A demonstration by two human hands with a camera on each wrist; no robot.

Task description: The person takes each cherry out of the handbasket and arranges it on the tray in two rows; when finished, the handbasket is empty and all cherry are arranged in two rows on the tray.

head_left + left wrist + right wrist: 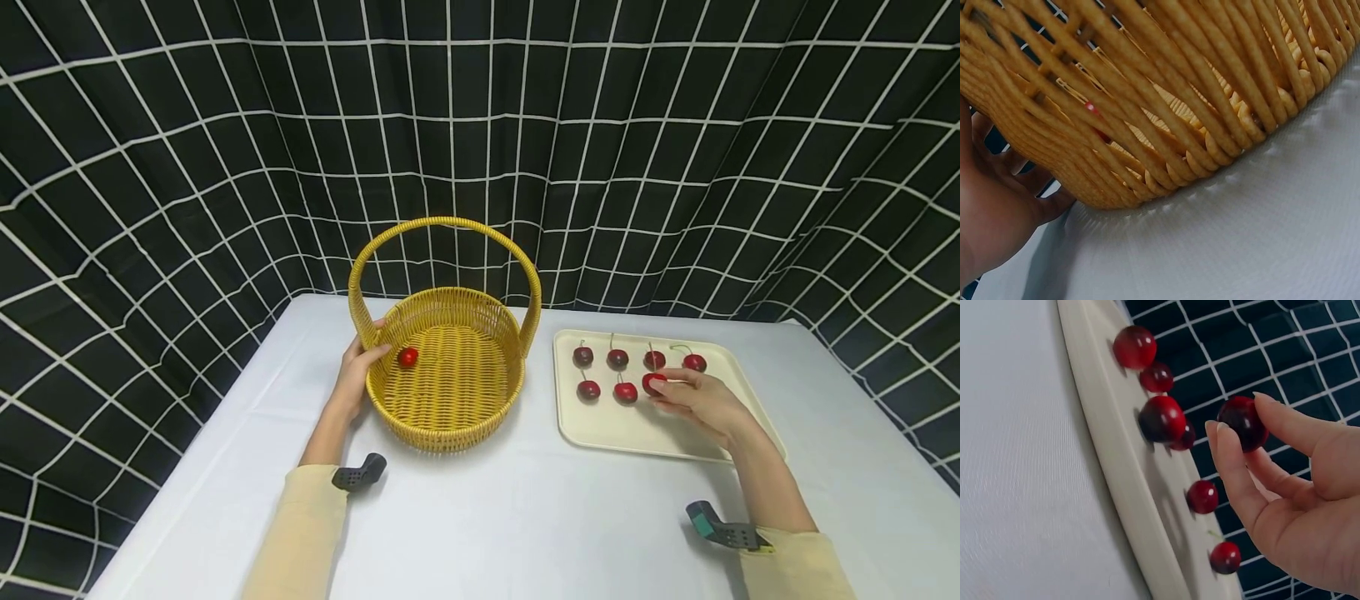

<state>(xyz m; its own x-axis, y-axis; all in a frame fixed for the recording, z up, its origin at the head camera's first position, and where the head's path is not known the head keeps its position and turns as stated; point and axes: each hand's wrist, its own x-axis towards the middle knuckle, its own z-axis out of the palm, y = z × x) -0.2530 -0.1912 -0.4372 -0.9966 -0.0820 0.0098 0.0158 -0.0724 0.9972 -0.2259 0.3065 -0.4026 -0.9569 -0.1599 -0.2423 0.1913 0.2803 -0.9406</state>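
My right hand (701, 404) pinches a dark red cherry (1243, 422) between thumb and fingertips. In the right wrist view this cherry is raised off the cream tray (1094, 381). Its stem points up in the head view. Several other cherries (626, 392) with stems lie on the tray in two rows, to the left of and behind that hand. My left hand (352, 379) grips the left side of a yellow woven basket (450, 437), the thumb over the rim near the handle's foot. Inside, one red cherry (407, 357) sits near the left wall.
A tall arched handle (446, 222) rises over the basket. Both basket and tray (637, 446) stand on a white-covered table (525, 517), the tray on the right. A black curtain with white grid lines (480, 125) hangs behind and at both sides.
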